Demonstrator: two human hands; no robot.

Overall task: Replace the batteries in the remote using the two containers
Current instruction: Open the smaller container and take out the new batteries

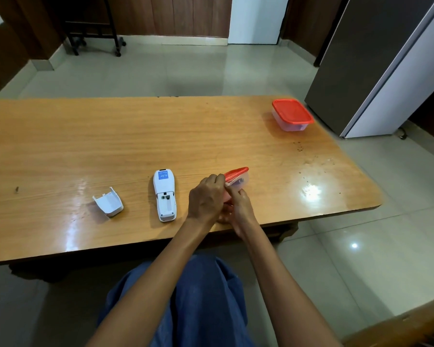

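The remote (pixel 164 195) lay face down on the counter (pixel 60 136), its battery bay open and apparently empty. It looked light, stiff and smooth, best gripped across its narrow sides. Its cover (pixel 108 202) lay apart to the left. Just right of the remote, both hands worked a small box (pixel 238 180). The left hand (pixel 206 196) was closed on the edge of its red lid (pixel 236 172), which stood tilted up, and the right hand (pixel 239 205) was wrapped around the base. Something dark showed inside, likely batteries. A second box (pixel 291 115), lid on, sat at the far right corner; its contents were unclear.
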